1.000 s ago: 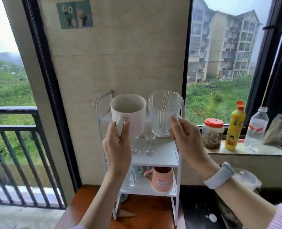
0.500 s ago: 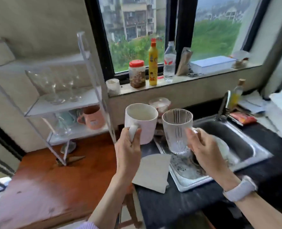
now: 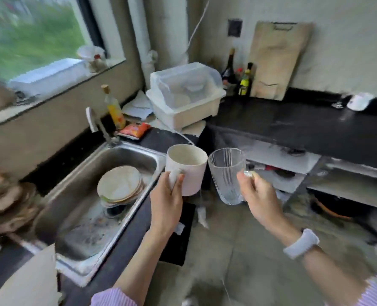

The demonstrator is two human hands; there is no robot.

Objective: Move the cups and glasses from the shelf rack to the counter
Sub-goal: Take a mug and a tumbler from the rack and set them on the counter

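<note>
Cups first: a white ceramic mug (image 3: 186, 170) hangs in the air over the table edge just right of the sink (image 3: 90, 195), and a clear ribbed glass mug (image 3: 226, 174) is held beside it over the floor, the two rims near each other but apart. Both stand upright and look empty. Left hand (image 3: 166, 202) is closed around the white mug's handle, thumb pressed on top of it. Right hand (image 3: 260, 195) is closed on the glass mug's handle at its right side, fingers curled round it.

Judging by its thick wall, the white mug should be fairly heavy and stiff, and the handle grip suits it; a chip is the risk if it knocks the steel sink rim. The glass one looks thinner and more fragile, probably slick, so the handle is the safest hold and it wants a gentle, level landing. Keeping the two from clinking together matters too.

Dark table (image 3: 293, 122) runs along the far wall on the right, with bare surface between the white dish box (image 3: 186, 93) and a small white object (image 3: 359, 101) at the far end. That open stretch looks the likeliest place to set both down. Stacked plates (image 3: 120, 184) fill the sink, so it is no place for them
</note>
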